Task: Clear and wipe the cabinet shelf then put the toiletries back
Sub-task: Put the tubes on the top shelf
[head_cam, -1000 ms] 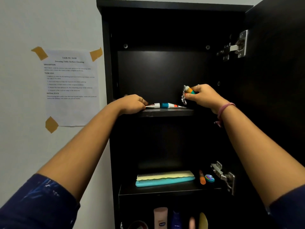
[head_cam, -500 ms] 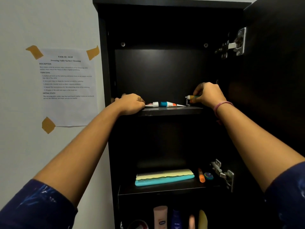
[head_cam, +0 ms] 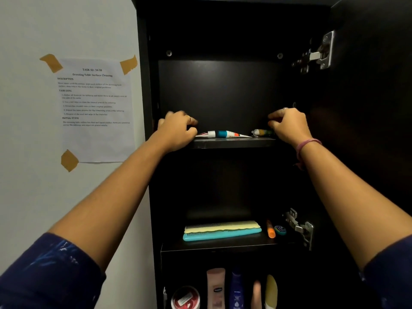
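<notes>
- the top shelf of the dark cabinet has a toothpaste tube lying flat in the middle and a small colourful thing just beside it.
- the right hand is by the small thing. its fingers are curled loose and do not look like they pinch it.
- the left hand sits at the tube's end, fingers curled. i cannot tell if it grips anything.
- to do this well, lay each thing flat and back from the edge so nothing rolls off.
- the combs wait on the shelf below.
</notes>
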